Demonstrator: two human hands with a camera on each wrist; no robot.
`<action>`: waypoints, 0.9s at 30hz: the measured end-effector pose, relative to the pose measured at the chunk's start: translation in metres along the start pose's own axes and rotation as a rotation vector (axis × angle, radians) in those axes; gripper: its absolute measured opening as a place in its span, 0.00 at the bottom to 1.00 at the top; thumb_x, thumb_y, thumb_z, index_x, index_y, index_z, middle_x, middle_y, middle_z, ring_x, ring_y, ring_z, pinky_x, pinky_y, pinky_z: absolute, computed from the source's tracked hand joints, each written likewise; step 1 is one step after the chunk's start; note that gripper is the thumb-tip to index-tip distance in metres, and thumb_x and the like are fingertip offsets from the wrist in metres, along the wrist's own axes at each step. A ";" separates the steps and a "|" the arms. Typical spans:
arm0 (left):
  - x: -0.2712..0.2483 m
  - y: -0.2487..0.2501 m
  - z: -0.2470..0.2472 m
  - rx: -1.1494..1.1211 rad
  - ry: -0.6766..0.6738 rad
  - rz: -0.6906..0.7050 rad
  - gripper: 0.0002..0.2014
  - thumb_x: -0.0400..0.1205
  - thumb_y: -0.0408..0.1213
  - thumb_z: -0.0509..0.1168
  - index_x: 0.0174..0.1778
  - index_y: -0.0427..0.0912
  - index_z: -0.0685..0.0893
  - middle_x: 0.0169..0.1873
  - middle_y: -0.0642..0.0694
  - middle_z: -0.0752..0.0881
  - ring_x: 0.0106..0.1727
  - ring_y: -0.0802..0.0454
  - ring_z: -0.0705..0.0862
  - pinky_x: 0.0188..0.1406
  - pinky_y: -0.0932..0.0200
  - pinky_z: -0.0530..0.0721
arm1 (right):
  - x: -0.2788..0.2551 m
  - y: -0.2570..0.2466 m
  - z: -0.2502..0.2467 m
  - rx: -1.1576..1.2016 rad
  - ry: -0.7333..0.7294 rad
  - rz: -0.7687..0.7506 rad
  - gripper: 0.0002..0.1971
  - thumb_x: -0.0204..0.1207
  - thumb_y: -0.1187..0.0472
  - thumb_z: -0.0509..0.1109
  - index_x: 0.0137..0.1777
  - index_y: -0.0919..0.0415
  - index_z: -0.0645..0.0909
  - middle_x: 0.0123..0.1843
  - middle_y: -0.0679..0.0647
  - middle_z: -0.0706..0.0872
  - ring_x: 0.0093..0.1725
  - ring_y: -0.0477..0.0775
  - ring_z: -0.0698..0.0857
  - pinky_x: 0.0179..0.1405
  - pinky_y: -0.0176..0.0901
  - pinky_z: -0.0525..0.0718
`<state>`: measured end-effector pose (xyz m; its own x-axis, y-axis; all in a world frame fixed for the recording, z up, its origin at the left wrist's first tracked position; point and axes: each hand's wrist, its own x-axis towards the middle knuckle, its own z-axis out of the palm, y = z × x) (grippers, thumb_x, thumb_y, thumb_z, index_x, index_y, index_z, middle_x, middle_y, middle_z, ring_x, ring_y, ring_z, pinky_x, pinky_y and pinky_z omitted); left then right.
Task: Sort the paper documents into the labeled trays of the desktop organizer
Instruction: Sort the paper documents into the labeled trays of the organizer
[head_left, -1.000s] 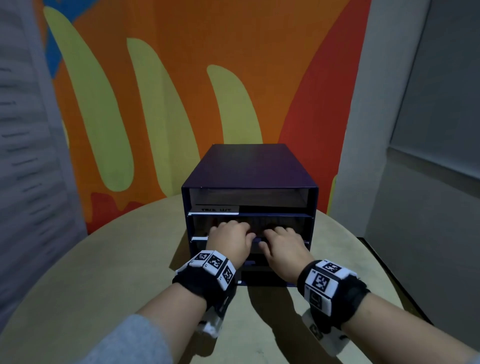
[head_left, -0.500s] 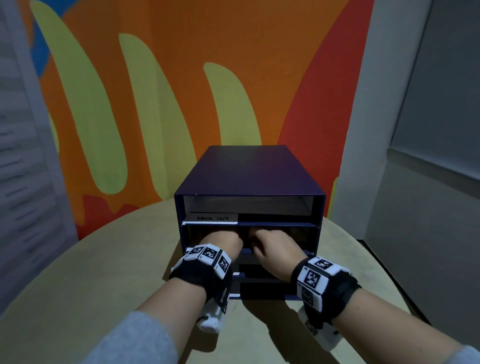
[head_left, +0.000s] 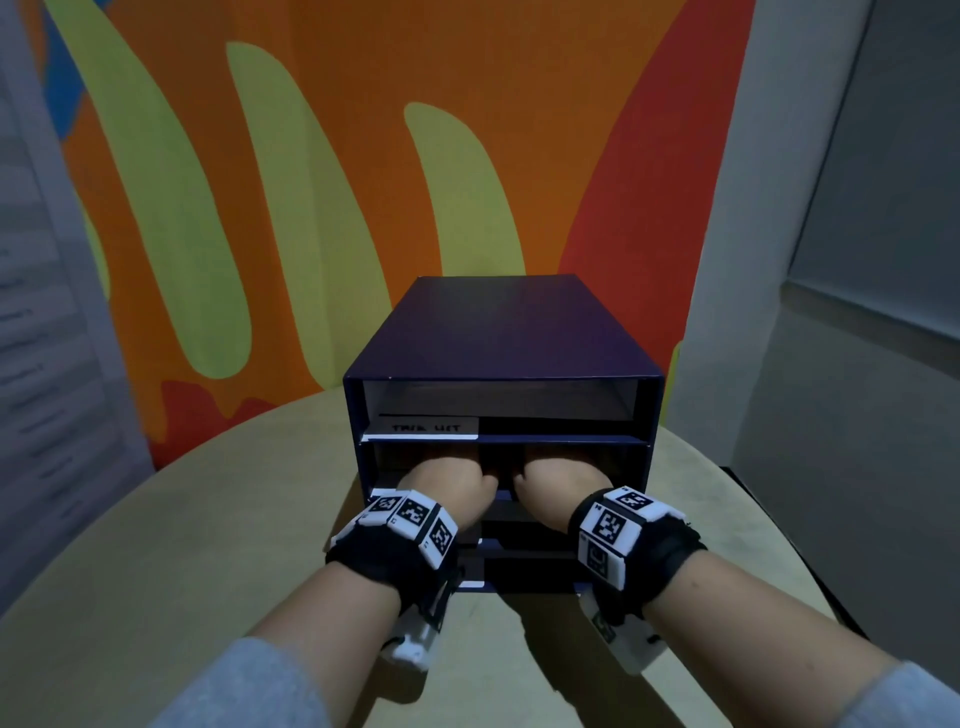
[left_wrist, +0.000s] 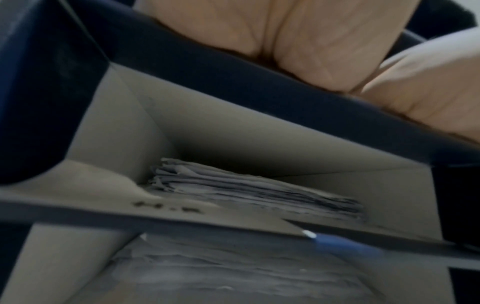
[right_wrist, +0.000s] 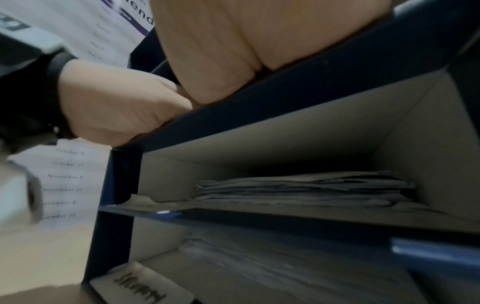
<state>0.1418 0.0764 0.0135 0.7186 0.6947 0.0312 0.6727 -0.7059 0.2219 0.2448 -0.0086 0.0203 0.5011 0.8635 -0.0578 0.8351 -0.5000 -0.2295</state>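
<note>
A dark navy desktop organizer (head_left: 498, 332) stands on a round beige table (head_left: 182, 545). Its top tray carries a white handwritten label (head_left: 426, 427). My left hand (head_left: 447, 475) and right hand (head_left: 558, 475) reach side by side into the second slot, where the shelf above hides the fingers. In the wrist views my left palm (left_wrist: 298, 37) and right palm (right_wrist: 233, 37) lie over a navy shelf edge. Under them a tray holds a stack of papers (left_wrist: 254, 191) (right_wrist: 303, 189). More sheets (right_wrist: 285, 267) lie in the tray lower down, beside a handwritten label (right_wrist: 140, 288).
A painted orange, green and red wall (head_left: 363, 182) rises close behind the organizer. A grey banner with lines of dates (head_left: 41, 364) hangs at the left. A grey wall (head_left: 831, 467) stands at the right, past the table's edge.
Both hands have gone from the front of a lower tray deeper into the second slot, so the fingers that showed a second ago are now hidden.
</note>
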 end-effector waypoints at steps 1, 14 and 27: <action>0.000 0.001 0.001 0.010 -0.007 -0.007 0.15 0.86 0.45 0.53 0.50 0.38 0.81 0.34 0.45 0.77 0.37 0.46 0.77 0.38 0.56 0.74 | -0.001 0.000 0.000 -0.006 0.003 0.019 0.12 0.85 0.55 0.55 0.57 0.60 0.78 0.52 0.57 0.84 0.52 0.59 0.84 0.48 0.46 0.80; -0.011 0.006 -0.001 0.003 0.036 -0.039 0.17 0.86 0.44 0.52 0.39 0.39 0.80 0.31 0.44 0.78 0.37 0.44 0.78 0.37 0.56 0.74 | -0.014 -0.006 0.003 -0.021 0.108 0.052 0.11 0.84 0.55 0.56 0.46 0.59 0.77 0.46 0.58 0.83 0.43 0.59 0.81 0.41 0.47 0.78; -0.068 -0.025 -0.024 0.078 -0.003 0.052 0.24 0.85 0.44 0.61 0.77 0.41 0.70 0.71 0.43 0.74 0.69 0.44 0.76 0.67 0.52 0.78 | -0.071 0.017 -0.005 -0.118 0.088 -0.080 0.16 0.82 0.55 0.61 0.66 0.60 0.75 0.65 0.59 0.79 0.65 0.63 0.79 0.63 0.53 0.80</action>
<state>0.0718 0.0497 0.0290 0.7536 0.6562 0.0379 0.6458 -0.7500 0.1430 0.2245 -0.0785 0.0257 0.4456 0.8942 0.0426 0.8914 -0.4388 -0.1135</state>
